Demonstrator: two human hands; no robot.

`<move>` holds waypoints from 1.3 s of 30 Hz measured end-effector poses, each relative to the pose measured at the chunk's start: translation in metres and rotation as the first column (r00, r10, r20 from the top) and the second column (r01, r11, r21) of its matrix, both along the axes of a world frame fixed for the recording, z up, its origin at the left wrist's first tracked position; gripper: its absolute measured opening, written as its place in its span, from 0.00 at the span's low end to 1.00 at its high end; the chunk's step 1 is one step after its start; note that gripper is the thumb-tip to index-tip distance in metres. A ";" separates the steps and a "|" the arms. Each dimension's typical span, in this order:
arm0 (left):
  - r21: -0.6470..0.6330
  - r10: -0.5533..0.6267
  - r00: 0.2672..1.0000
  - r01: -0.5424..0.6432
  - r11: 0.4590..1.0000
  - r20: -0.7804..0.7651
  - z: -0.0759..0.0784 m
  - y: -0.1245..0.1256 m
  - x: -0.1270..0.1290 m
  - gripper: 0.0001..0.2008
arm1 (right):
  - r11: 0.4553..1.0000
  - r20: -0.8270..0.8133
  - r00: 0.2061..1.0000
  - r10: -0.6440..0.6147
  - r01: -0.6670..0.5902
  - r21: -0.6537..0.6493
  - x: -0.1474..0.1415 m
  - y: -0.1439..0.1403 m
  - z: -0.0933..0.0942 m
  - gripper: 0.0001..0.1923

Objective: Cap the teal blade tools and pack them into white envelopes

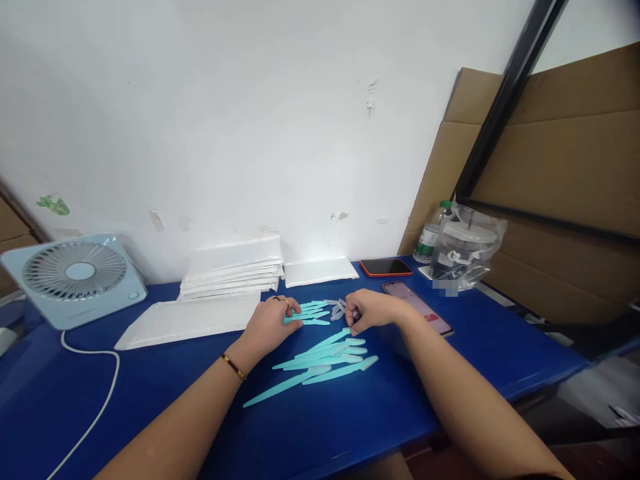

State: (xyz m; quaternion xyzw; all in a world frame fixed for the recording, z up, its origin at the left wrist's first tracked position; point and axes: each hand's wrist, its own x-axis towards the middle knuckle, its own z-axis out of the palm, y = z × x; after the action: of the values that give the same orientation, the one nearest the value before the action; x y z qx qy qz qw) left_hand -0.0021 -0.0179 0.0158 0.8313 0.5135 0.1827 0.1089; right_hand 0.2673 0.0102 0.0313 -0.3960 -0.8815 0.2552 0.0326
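Note:
My left hand [274, 321] has its thumb and fingers closed at the handle ends of several turquoise eyebrow razors [315, 311]. My right hand [369, 311] is pinched just to the right of a small heap of clear blade caps [337, 309]; whatever lies between those fingertips is hidden. Nearer the table's front, a loose pile of turquoise razors with pale covers over their heads [320, 356] lies fanned out below both hands. One razor head in that pile reaches up close to my right fingertips.
Flat white packets [231, 270] are stacked by the wall, with more beside them. A blue fan [80, 272] with a white cable [116, 373] stands left. Two phones [386, 267], a bottle [428, 241] and a bagged cup [465, 250] are right on the blue table [390, 413].

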 end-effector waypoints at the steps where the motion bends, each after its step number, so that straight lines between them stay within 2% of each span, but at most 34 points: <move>1: -0.008 -0.022 1.000 0.022 1.000 0.004 0.001 -0.003 0.003 0.12 | 1.000 0.005 1.000 0.015 -0.015 -0.004 -0.003 -0.001 -0.001 0.11; 6: -0.040 -0.151 0.987 0.150 0.988 -0.045 0.001 -0.008 0.011 0.12 | 1.000 -0.100 0.995 0.003 0.000 0.029 -0.020 -0.006 0.000 0.10; 10: -0.033 -0.097 0.993 0.095 0.995 -0.062 -0.002 -0.001 0.006 0.10 | 0.993 -0.158 0.986 -0.053 0.069 0.100 -0.017 -0.002 -0.003 0.09; 15: -0.010 -0.014 0.998 0.013 1.000 -0.062 -0.002 0.008 -0.008 0.09 | 0.966 -0.156 0.964 -0.218 0.235 0.105 -0.002 0.003 -0.003 0.11; 17: 0.020 -0.001 0.998 0.002 1.000 -0.059 -0.002 0.008 -0.008 0.09 | 0.974 -0.135 0.972 -0.190 0.203 0.096 0.000 0.000 0.002 0.12; 22: 0.019 -0.054 0.998 0.055 0.998 -0.026 0.001 -0.001 0.001 0.10 | 0.999 0.024 0.999 0.028 -0.027 -0.040 -0.005 -0.012 0.007 0.08; 26: -0.098 -0.206 0.978 0.206 0.974 0.005 0.006 -0.011 0.007 0.13 | 0.998 0.015 0.998 0.057 -0.056 -0.025 -0.015 -0.013 0.001 0.05; 28: -0.120 -0.234 0.972 0.232 0.965 -0.003 0.007 -0.013 0.008 0.12 | 0.998 -0.039 0.998 0.058 -0.058 0.012 -0.020 -0.013 -0.001 0.06; 34: -0.062 -0.133 0.986 0.127 0.990 -0.102 0.003 -0.002 0.007 0.09 | 0.992 -0.127 0.992 -0.005 0.021 0.126 -0.027 -0.011 -0.002 0.06; 39: -0.010 -0.044 0.988 0.043 0.999 -0.145 0.002 0.006 -0.002 0.09 | 0.978 -0.129 0.986 -0.104 0.125 0.167 -0.017 0.001 -0.006 0.04</move>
State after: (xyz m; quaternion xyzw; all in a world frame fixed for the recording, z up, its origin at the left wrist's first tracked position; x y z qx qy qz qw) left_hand -0.0041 -0.0117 0.0175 0.8530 0.5025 0.1176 0.0777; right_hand 0.2498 0.0113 0.0255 -0.4257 -0.8727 0.1978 0.1344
